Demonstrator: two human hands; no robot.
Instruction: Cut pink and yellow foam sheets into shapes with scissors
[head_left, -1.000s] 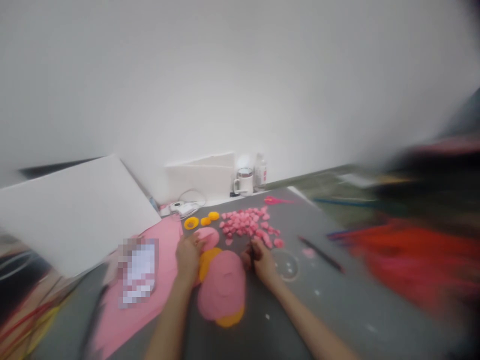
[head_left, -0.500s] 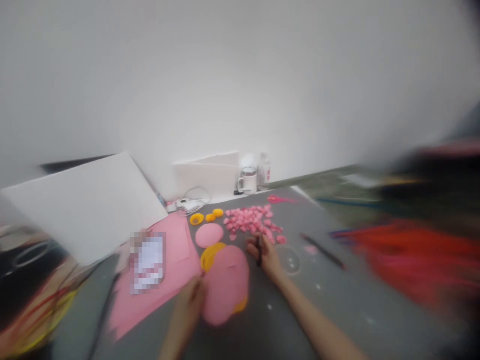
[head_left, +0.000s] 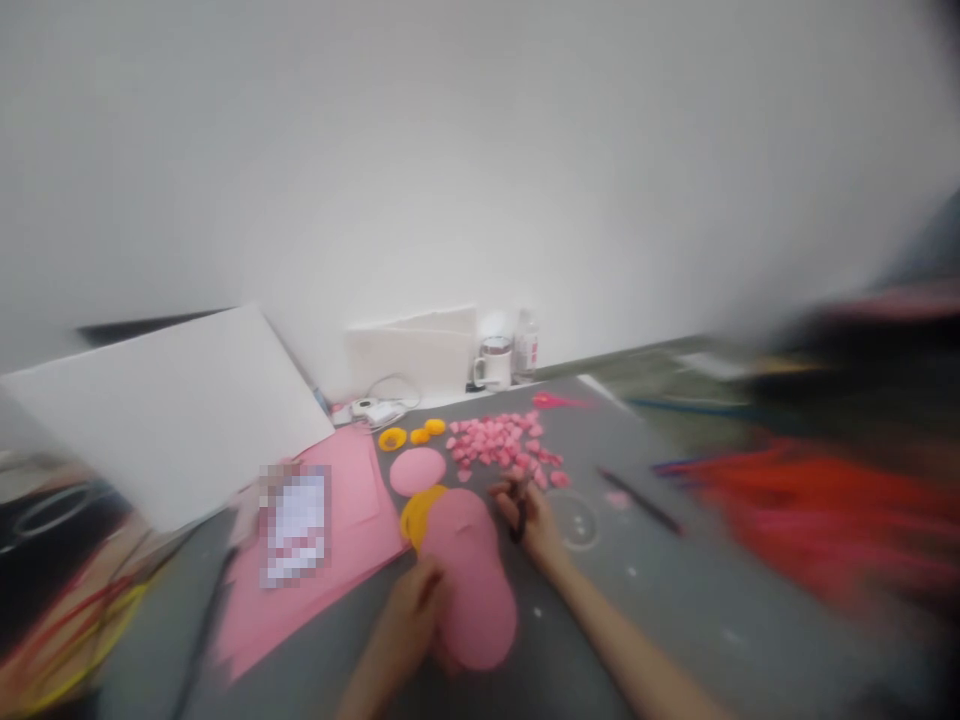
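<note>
My left hand (head_left: 416,605) is closed, its fingers pinching the left edge of a pink shape with rounded lobes (head_left: 476,590), apparently a thin sheet cut-out. Beneath the cut-out's upper left, a yellow round piece (head_left: 415,518) peeks out. To the right of the cut-out, my right hand (head_left: 534,515) is closed around what look like dark-handled scissors (head_left: 517,520); their blades cannot be made out. Just beyond that hand lies a scattered heap of small pink pieces (head_left: 495,440). A pink oval (head_left: 418,471) rests flat behind the yellow piece.
Pink sheets (head_left: 352,500) lie on the left of the grey table, by a large white board (head_left: 187,410). A white mug (head_left: 495,362) and a clear bottle (head_left: 526,342) stand at the back. A dark pen-like stick (head_left: 641,500) lies right; blurred red material (head_left: 772,520) is farther right.
My left hand has moved right, and the pink cut-out's lower part has swung right with it. The yellow bit at its lower right is now covered. My right hand has barely moved.
</note>
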